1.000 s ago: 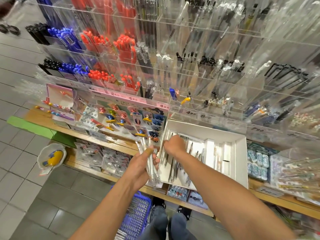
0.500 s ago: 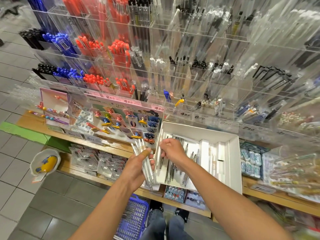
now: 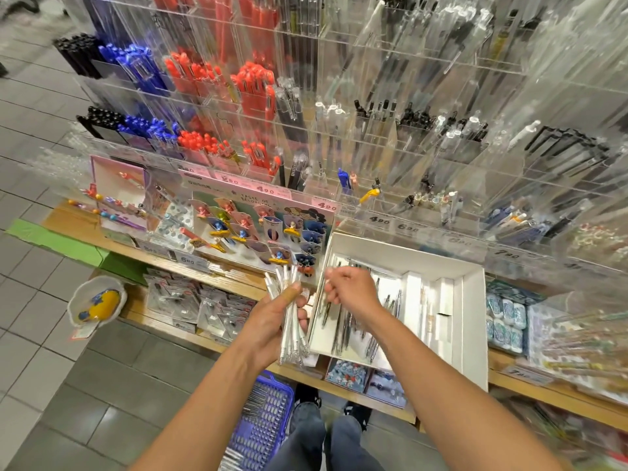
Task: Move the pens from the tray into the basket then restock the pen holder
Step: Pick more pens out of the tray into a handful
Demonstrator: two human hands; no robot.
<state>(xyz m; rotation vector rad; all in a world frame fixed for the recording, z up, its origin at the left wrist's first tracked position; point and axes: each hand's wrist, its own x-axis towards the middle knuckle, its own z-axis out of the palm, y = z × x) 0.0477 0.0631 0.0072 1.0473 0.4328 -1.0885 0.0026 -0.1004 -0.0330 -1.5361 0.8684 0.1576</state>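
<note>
Pens (image 3: 291, 321) in clear sleeves stand as a bundle in the left hand (image 3: 272, 321), which grips them with fingers wrapped round and the thumb pressed across the front, just left of the tray (image 3: 472, 321). Half a second ago the right hand (image 3: 350, 288) was lower, its fingers down among the loose pens in the tray; now it is raised above the tray's left part, fingers curled and close to the bundle's top. A thin pen seems to be pinched at its fingertips, but blur keeps me from telling for certain. The bundle itself sits slightly higher and more upright than before.

The bundled pens are pale, silvery and thin, their tips fanned above the thumb and their lower ends reaching below the palm. More pens (image 3: 346, 329) lie loose and slanted on the tray's white floor, dark and metallic, with white boxes (image 3: 445, 300) standing along its right side.

The tray rests on the wooden shelf (image 3: 530, 392), its near corner overhanging the shelf edge. A blue basket (image 3: 272, 419) stands on the floor below the left forearm, holding pens already. Behind the tray rises the clear pen holder (image 3: 390, 147) with many compartments. Open floor lies to the left.
</note>
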